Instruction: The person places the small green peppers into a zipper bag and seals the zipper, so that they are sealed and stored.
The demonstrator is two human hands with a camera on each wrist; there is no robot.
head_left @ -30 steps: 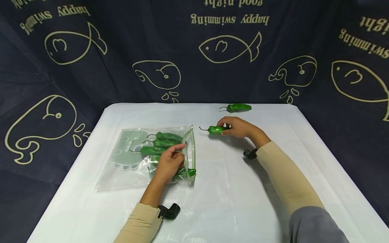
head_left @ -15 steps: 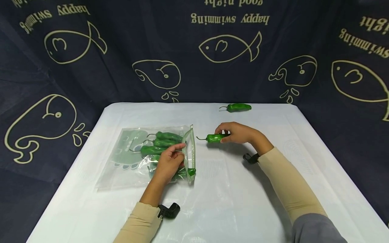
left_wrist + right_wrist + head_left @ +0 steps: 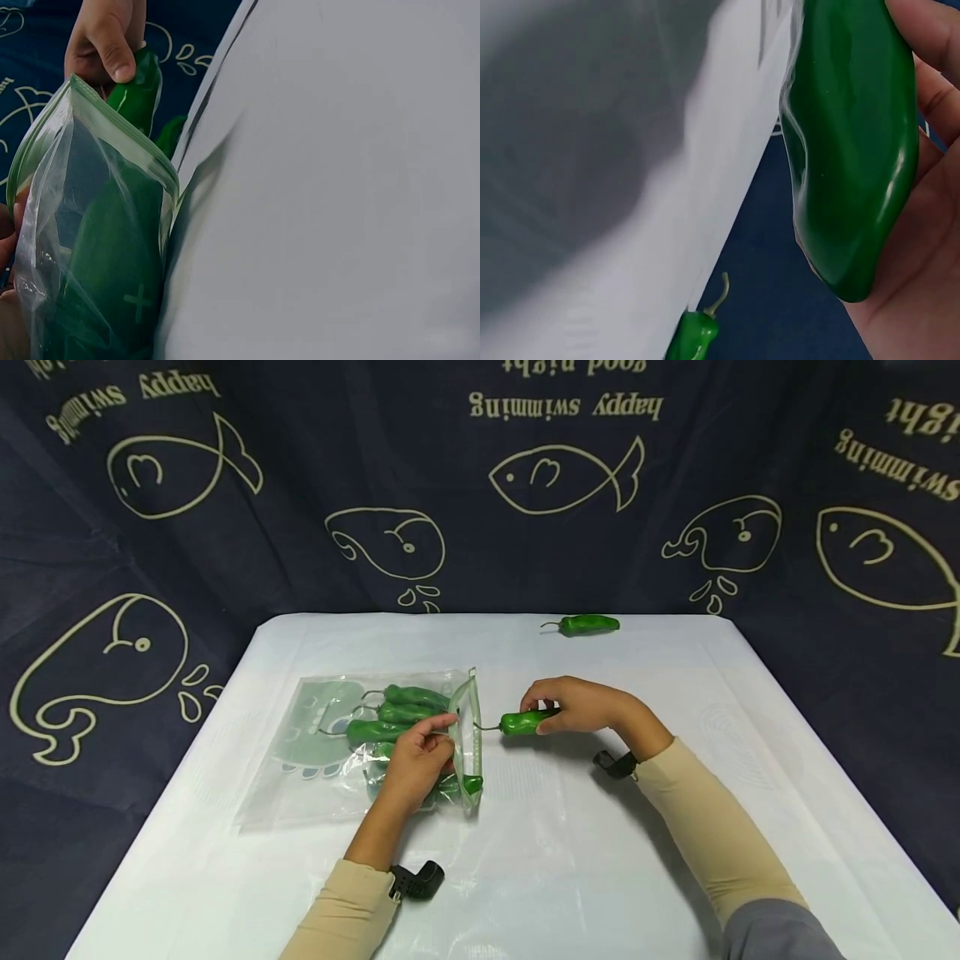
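Observation:
A clear zip bag (image 3: 262, 802) with a green-edged mouth lies on the table, several green peppers (image 3: 371, 732) inside it. My left hand (image 3: 416, 766) pinches the upper layer of its mouth, which gapes toward the right; in the left wrist view the fingers show only at the left edge. One pepper's tip (image 3: 472, 784) pokes out at the mouth's near corner. Just right of the mouth, my right hand (image 3: 581, 706) grips another green pepper (image 3: 517, 723) between thumb and fingers, its stem pointing left at the opening. Up close, this held pepper (image 3: 855, 157) looks smooth and glossy.
A further green pepper (image 3: 590, 625) lies by the far edge of the white table (image 3: 637, 877). Behind the table hangs a dark blue cloth (image 3: 465, 585) printed with fish and whales. Black wrist cameras (image 3: 417, 880) sit on both wrists.
My right hand has moved toward me and slightly left with the pepper, bringing its stem to the bag's mouth. The left hand and bag have stayed put.

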